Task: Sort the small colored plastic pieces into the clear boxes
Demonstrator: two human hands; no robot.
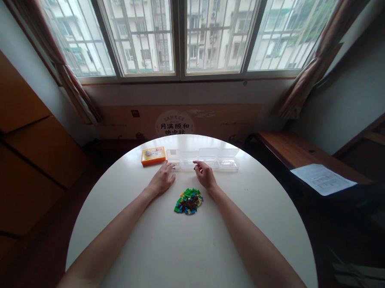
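Note:
My left hand point(163, 178) rests on the white table with its fingers spread, the fingertips at the left end of a row of clear plastic boxes point(228, 164). The boxes have their lids raised at the back. In front of the same row is my right hand point(206, 176), its index finger stretched out over a box and the other fingers loosely curled. I see nothing held in either hand. Between my forearms lies a pile of small building bricks point(189, 201), green, brown, blue and yellow. An orange box point(153, 157) with a printed top stands just beyond my left hand.
The round white table point(185, 256) has a curved edge on both sides. To its right, a sheet of paper point(323, 179) lies on a lower wooden surface point(296, 149). Behind the table are a printed panel point(210, 117) and a barred window.

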